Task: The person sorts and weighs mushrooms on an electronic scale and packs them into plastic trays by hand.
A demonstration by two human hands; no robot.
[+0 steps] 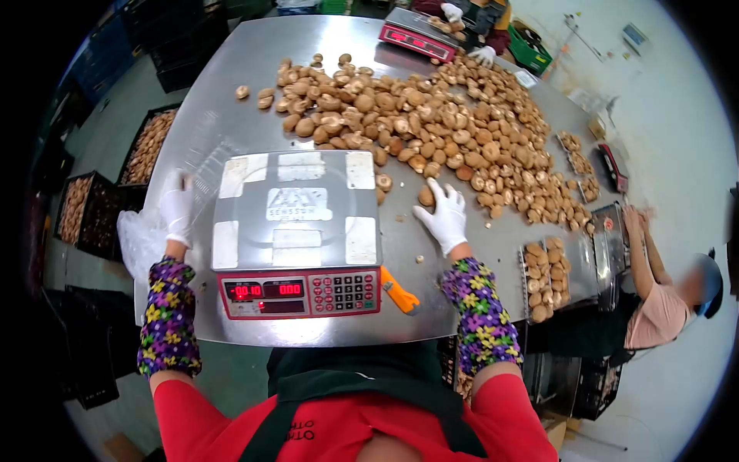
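Mushroom [426, 195], single and loose, noted on the metal surface [254, 333], off the near edge of the mushroom pile [462, 131]. From my remote position, viewing through the head camera, I find it ahead of the right palm and slightly to its left, at the gap between thumb and forefinger. Its outline is roundish; I can establish no clear long axis. My right grip [445, 219] is the nearer of the two by far: gloved, fingers spread, thumb apart, released. Whether the glove bears against the cap, I cannot tell.

My left grip [177, 208] is at the far side of the scale [296, 212], beside clear plastic packaging [212, 165] and just beyond a plastic bag [142, 240]. The fingers are blurred; I cannot tell whether they hold anything.

Obstruction recorded: the scale stands between both hands, barring a level line from the left hand to the mushroom. An orange-handled tool [402, 295] lies against its right side, nearer my body. To the right, a filled tray [546, 277] sits by the surface's edge. Beyond the pile, a co-worker's gloved hand [483, 55] rests near a second scale [418, 36]
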